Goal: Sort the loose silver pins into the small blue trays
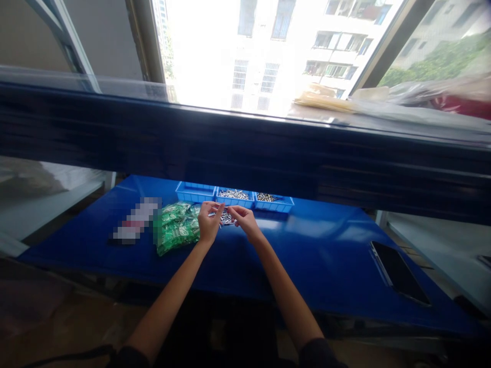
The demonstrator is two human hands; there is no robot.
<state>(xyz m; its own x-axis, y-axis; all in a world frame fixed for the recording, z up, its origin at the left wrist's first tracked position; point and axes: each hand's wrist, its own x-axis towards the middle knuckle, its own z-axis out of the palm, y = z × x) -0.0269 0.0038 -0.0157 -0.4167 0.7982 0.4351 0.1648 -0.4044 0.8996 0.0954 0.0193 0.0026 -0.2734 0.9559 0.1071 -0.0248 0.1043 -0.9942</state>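
Note:
My left hand (209, 223) and my right hand (245, 222) meet over the middle of the blue table, fingertips pinched close together. Something thin and pale shows between them, too small to make out. Shiny metal pin-like pieces (226, 218) show just below and between my hands; whether they lie on the table or in a clear bag, I cannot tell. Close by my left hand is a heap of green plastic packets (176, 228). Behind my hands stands a blue compartment bin (235, 202) with loose silvery pins in it.
More blue bins adjoin it: one on the left (195, 195) and one on the right (274, 205) holding darker pins. A phone (401, 273) lies at the table's right. A blurred-out item (136, 222) lies left. A dark blue beam (245, 153) crosses above the table's back.

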